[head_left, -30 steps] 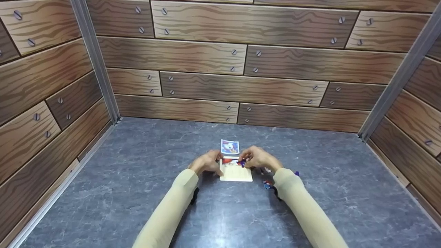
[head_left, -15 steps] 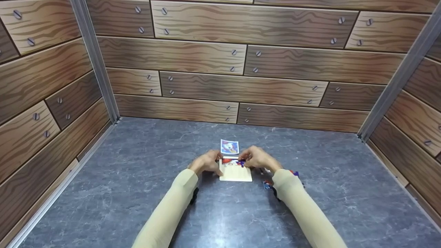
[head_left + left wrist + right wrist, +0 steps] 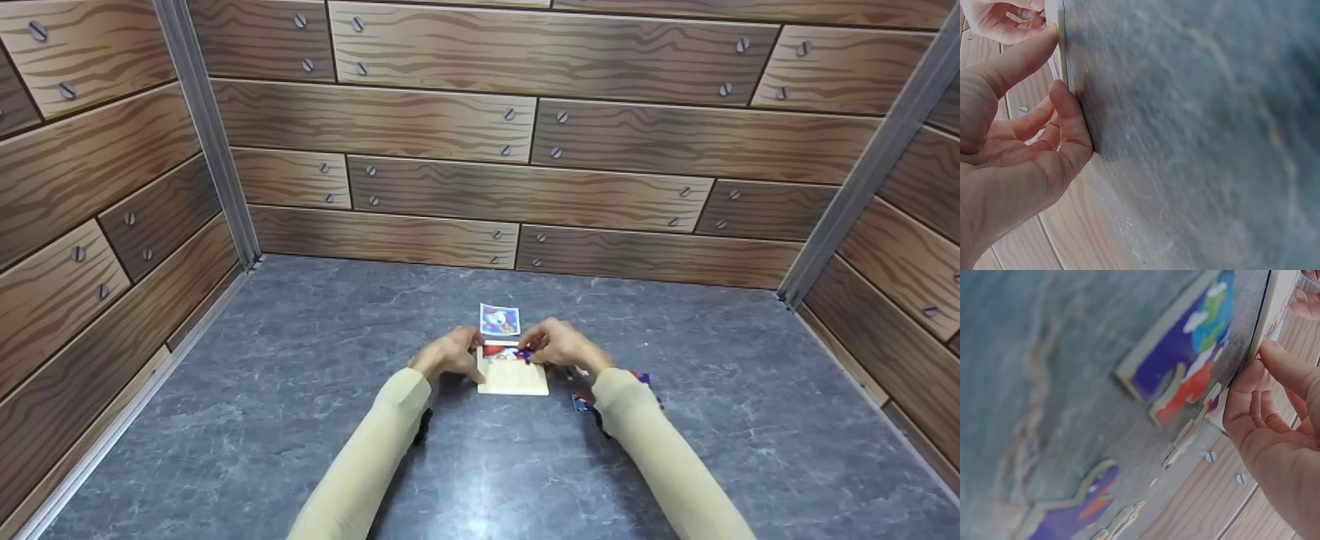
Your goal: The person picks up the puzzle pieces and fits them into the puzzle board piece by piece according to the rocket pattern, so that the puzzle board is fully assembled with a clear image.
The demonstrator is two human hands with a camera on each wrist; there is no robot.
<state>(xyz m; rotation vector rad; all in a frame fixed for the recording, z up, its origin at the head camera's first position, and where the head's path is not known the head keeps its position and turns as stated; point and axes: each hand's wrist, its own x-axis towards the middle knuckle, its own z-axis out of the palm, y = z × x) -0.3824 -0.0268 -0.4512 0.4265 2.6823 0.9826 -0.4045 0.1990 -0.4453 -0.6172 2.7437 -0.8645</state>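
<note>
A pale wooden jigsaw board [image 3: 514, 379] lies flat, with red and white puzzle pieces [image 3: 496, 351] along its far part. My left hand [image 3: 452, 352] holds the board's left side, thumb near the front corner and fingers near the back corner. At the upper right of the board, my right hand [image 3: 561, 345] pinches a purple puzzle piece [image 3: 526, 356] against it. In the right wrist view the thumb [image 3: 1278, 360] and index finger meet right at the board's edge [image 3: 1266, 318], and the piece between them is hidden. The left wrist view shows the left thumb [image 3: 1027, 59] against the board's side.
Behind the board lies a square picture card [image 3: 499, 320] with a blue border. Loose puzzle pieces [image 3: 1185, 349] lie to the right, partly under the right forearm; one blue piece [image 3: 581, 403] shows beside the cuff. Wood-patterned walls [image 3: 450, 180] enclose the grey tabletop [image 3: 360, 315].
The right forearm has shifted slightly left, uncovering more of a loose piece beside the sleeve. The purple piece sits slightly differently under the right fingers. The left hand stays put.
</note>
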